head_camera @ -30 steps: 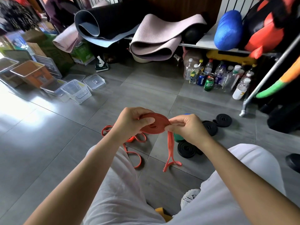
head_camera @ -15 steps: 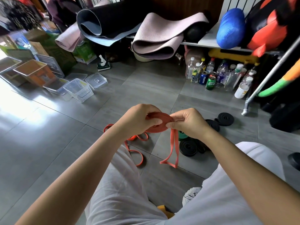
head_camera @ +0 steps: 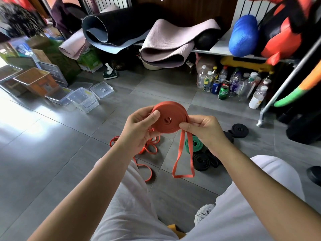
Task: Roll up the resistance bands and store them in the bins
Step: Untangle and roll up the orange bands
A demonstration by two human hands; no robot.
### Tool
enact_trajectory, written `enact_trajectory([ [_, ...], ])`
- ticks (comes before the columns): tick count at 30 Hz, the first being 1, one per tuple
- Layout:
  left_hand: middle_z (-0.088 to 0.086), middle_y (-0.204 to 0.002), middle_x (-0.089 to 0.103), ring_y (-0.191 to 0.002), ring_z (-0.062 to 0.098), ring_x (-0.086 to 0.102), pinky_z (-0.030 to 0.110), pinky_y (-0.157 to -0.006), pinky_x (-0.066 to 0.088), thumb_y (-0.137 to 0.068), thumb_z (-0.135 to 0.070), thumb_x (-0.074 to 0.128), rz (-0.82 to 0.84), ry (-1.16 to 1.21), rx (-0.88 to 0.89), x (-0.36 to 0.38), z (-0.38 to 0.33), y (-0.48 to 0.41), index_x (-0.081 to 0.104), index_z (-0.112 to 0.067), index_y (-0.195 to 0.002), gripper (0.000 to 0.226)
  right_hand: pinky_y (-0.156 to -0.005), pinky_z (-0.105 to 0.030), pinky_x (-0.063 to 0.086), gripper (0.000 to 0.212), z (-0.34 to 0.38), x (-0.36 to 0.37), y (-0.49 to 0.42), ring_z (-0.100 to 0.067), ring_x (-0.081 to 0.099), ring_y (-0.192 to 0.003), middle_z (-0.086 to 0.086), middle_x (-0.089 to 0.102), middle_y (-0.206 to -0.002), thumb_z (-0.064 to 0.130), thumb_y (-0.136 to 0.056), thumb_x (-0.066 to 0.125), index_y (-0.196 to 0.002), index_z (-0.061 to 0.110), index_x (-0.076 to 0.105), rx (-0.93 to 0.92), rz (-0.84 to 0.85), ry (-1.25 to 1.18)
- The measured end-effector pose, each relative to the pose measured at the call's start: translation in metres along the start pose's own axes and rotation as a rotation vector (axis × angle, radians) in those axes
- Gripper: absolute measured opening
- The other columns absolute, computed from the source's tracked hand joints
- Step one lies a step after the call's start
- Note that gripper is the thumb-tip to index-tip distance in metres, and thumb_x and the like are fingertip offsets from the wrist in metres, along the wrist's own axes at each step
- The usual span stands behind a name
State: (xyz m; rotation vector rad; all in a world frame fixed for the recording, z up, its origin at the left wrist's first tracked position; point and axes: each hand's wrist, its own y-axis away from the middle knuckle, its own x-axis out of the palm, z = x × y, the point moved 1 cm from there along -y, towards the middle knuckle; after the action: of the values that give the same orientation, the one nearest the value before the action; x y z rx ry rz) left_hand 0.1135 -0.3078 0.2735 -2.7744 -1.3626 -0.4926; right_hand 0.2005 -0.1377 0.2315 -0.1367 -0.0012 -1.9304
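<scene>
I hold a mostly rolled orange resistance band [head_camera: 171,117] in front of me with both hands. My left hand [head_camera: 139,127] grips the coil's left side, thumb on its face. My right hand [head_camera: 203,129] pinches its lower right edge, where a loose loop of the band [head_camera: 183,160] hangs down. Loose orange bands [head_camera: 149,150] lie on the floor below my left hand. A green rolled band [head_camera: 195,145] and black rolled bands [head_camera: 202,161] lie under my right wrist, another black roll [head_camera: 240,130] farther right. Clear plastic bins [head_camera: 82,100] stand at the left.
An orange bin [head_camera: 37,80] and boxes crowd the far left. Rolled yoga mats [head_camera: 166,44] rest on a low shelf, with bottles and cans [head_camera: 224,86] beneath. A metal rack leg [head_camera: 261,119] stands at the right. My knees in white trousers fill the foreground.
The coil has grown and tilted its flat face towards me; the hanging tail has become a shorter loop, lifted off the floor. Both hands rose a little.
</scene>
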Motion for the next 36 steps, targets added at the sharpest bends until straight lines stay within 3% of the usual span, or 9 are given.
enact_trajectory([
  [2,0.017,-0.097,0.061,-0.093,0.032,0.062,0.048,-0.073,0.058,-0.087,-0.015,0.056,0.0,0.012,-0.048,0.002,0.003,0.001,0.061,-0.009,-0.099,0.015,-0.071,-0.016,0.053,0.027,0.003,0.001,0.0,-0.006,0.07,-0.077,0.008,0.072,-0.088,-0.002,-0.075,0.069,-0.095,0.016,0.07,-0.009,0.027,0.015],
  [5,0.015,-0.096,0.062,-0.093,0.029,0.061,0.052,-0.087,0.053,-0.092,-0.011,0.056,-0.043,-0.34,0.021,-0.005,-0.001,-0.003,0.062,-0.016,-0.095,0.008,-0.064,-0.012,0.051,0.037,0.007,-0.002,-0.001,0.0,0.068,-0.069,0.012,0.069,-0.086,-0.008,-0.076,0.067,-0.109,0.009,0.063,0.005,0.073,0.054],
  [9,0.006,-0.104,0.069,-0.092,0.018,0.066,0.033,-0.085,0.054,-0.085,-0.01,0.068,0.075,-0.782,0.225,-0.003,-0.018,-0.011,0.066,-0.02,-0.105,0.022,-0.063,-0.014,0.053,0.031,0.016,-0.004,-0.006,-0.001,0.068,-0.067,0.01,0.071,-0.083,-0.001,-0.075,0.072,-0.104,0.009,0.069,0.037,0.164,0.196],
  [13,-0.015,-0.084,0.066,-0.078,0.001,0.065,0.022,-0.074,0.055,-0.084,-0.017,0.069,0.19,-1.042,0.245,0.005,-0.023,-0.019,0.069,-0.019,-0.096,0.012,-0.068,-0.016,0.054,0.028,0.025,-0.004,-0.01,-0.002,0.069,-0.072,0.012,0.073,-0.079,0.013,-0.066,0.077,-0.093,0.02,0.072,0.022,0.205,0.256],
  [15,-0.018,-0.078,0.066,-0.071,-0.001,0.064,0.021,-0.07,0.055,-0.083,-0.017,0.07,0.142,-1.027,0.254,0.004,-0.024,-0.021,0.07,-0.021,-0.091,0.009,-0.068,-0.016,0.054,0.031,0.027,-0.005,-0.011,-0.003,0.07,-0.074,0.012,0.073,-0.075,0.021,-0.06,0.077,-0.091,0.02,0.072,0.021,0.199,0.236],
  [19,-0.002,-0.08,0.07,-0.078,0.021,0.07,0.037,-0.068,0.059,-0.082,-0.011,0.07,0.053,-0.756,0.195,-0.001,-0.017,-0.019,0.068,-0.029,-0.083,0.017,-0.066,-0.015,0.054,0.026,0.025,-0.009,-0.009,-0.005,0.07,-0.073,0.011,0.073,-0.074,0.014,-0.06,0.077,-0.085,0.02,0.072,0.004,0.155,0.153],
  [22,0.009,-0.087,0.07,-0.083,0.029,0.068,0.044,-0.071,0.059,-0.083,-0.013,0.067,0.019,-0.398,0.037,0.0,0.001,-0.01,0.069,-0.016,-0.093,0.011,-0.068,-0.016,0.054,0.022,0.025,-0.009,-0.009,-0.006,0.071,-0.074,0.011,0.073,-0.077,0.006,-0.067,0.076,-0.084,0.019,0.072,-0.025,0.11,0.136],
  [26,0.019,-0.101,0.066,-0.099,0.035,0.065,0.054,-0.081,0.055,-0.076,-0.022,0.064,-0.011,-0.086,-0.061,0.004,0.023,-0.001,0.063,-0.004,-0.108,0.037,-0.069,-0.014,0.053,0.024,0.031,-0.009,-0.011,-0.006,0.071,-0.077,0.012,0.073,-0.078,0.006,-0.068,0.075,-0.088,0.021,0.071,-0.038,0.146,0.156],
  [36,0.015,-0.087,0.064,-0.082,0.031,0.059,0.06,-0.082,0.049,-0.086,-0.006,0.062,-0.083,-0.294,0.083,-0.002,0.012,-0.002,0.068,-0.015,-0.093,0.013,-0.079,-0.017,0.054,0.02,0.033,-0.026,-0.013,-0.002,0.069,-0.083,0.019,0.072,-0.078,0.028,-0.065,0.075,-0.084,0.033,0.073,-0.1,0.075,0.322],
])
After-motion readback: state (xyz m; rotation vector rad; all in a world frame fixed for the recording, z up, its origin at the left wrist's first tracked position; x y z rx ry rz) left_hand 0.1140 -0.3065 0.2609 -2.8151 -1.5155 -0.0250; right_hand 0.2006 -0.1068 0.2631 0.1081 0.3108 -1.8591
